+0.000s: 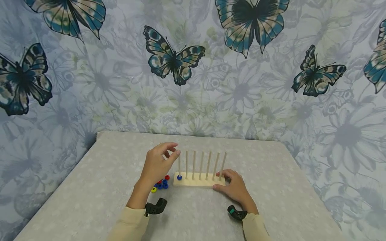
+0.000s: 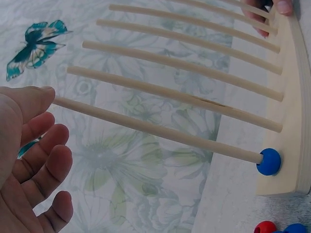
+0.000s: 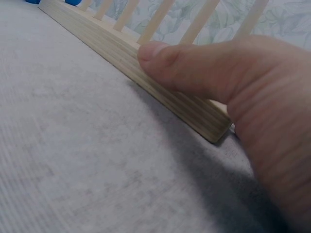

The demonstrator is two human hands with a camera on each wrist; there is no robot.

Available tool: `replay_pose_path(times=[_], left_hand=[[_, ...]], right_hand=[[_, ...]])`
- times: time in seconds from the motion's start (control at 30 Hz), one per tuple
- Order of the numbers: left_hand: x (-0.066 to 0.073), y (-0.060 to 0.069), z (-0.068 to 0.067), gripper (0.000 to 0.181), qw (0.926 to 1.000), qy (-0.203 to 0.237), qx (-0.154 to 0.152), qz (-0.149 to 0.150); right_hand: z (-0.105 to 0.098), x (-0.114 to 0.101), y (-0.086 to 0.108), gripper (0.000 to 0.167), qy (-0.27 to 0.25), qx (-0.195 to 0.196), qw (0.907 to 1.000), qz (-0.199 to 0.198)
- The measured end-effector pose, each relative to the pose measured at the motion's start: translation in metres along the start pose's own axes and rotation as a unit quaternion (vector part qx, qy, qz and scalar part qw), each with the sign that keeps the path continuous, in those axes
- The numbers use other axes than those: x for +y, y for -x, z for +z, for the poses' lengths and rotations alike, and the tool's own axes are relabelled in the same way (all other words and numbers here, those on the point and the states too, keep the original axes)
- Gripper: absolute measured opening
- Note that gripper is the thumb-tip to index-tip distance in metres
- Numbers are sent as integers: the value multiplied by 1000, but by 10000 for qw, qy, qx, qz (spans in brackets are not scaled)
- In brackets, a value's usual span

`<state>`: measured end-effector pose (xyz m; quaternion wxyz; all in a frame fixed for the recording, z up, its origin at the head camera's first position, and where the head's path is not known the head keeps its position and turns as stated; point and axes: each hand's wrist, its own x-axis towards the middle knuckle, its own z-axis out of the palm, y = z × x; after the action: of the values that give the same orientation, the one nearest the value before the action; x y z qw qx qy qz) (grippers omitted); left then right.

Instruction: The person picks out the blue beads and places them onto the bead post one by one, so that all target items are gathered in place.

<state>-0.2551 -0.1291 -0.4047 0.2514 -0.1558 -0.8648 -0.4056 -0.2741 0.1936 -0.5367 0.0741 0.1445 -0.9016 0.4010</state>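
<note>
A wooden peg rack [image 1: 197, 182] with several upright pegs stands on the table. One blue bead [image 2: 269, 161] sits at the foot of its leftmost peg [image 2: 160, 130]. My left hand [image 1: 158, 163] is at the top of that peg, its thumb by the tip and its fingers loosely bent, with no bead visible in it. My right hand [image 1: 232, 185] grips the rack's right end, the thumb [image 3: 170, 63] along the front edge. Left of the rack lies a group of loose beads, among them a yellow bead [image 1: 153, 189] and a red bead [image 1: 167, 177]; my left wrist partly hides the group.
A pale patterned cloth covers the table [image 1: 271, 187]. Behind it hangs a floral backdrop [image 1: 241, 100] with large butterflies. A black wrist camera [image 1: 156, 206] is strapped on the left wrist, another black camera [image 1: 236, 213] on the right.
</note>
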Motion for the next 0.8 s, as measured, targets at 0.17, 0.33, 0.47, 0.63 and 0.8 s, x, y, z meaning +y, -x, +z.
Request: replay_pose_path(times=[0.17,0.33,0.47,0.63,0.8], left_hand=[[-3,0,0,28,9999,-7,104,24],[-6,1,-6,20,9998,-111,167,-22],[-11,1,-12,21,9995,-216,212,-121],[-20,-1,-22,23,9986,-326,375,-152],[-28,-2,-29,23,9961,-373,791,-130]], right_hand=[[-3,1,0,43,-109,-40,9999,20],[-2,1,3,44,-200,-44,9997,136],[0,2,3,44,-214,-10,9996,164],[1,2,1,43,-238,8,9997,61],[-1,3,1,44,-307,-29,9994,128]])
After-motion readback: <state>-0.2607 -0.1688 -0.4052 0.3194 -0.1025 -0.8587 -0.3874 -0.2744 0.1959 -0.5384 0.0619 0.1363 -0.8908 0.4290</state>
